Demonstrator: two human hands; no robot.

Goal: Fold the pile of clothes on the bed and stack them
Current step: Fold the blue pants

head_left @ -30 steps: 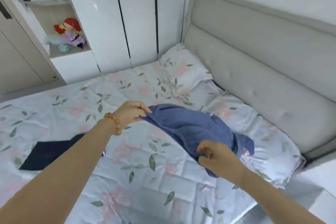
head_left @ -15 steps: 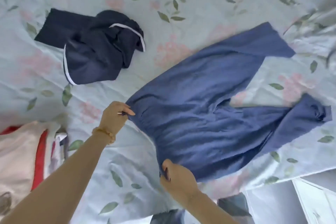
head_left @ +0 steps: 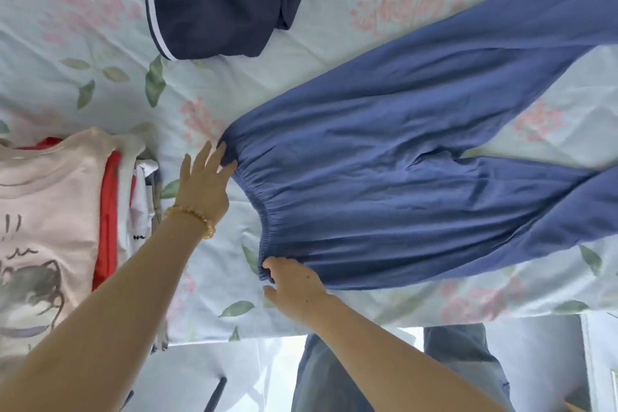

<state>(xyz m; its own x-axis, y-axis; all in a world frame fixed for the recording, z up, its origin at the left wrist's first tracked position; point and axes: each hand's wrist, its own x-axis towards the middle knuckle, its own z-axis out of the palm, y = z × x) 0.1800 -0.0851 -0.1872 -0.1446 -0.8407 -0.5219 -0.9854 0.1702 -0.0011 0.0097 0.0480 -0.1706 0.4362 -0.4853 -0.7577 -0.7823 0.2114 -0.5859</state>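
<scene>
The left hand (head_left: pixel 207 182), fingers straight and spread, touches one end of the blue trousers' (head_left: pixel 384 197) elastic waistband. The right hand (head_left: pixel 296 284) rests loosely open at the other end. The trousers lie flat on the floral bed sheet (head_left: pixel 83 77), both arms reaching forward.

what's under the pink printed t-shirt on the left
The pink printed t-shirt tops a folded stack; a red garment's edge and white fabric show beneath. Anything lower is covered.
</scene>
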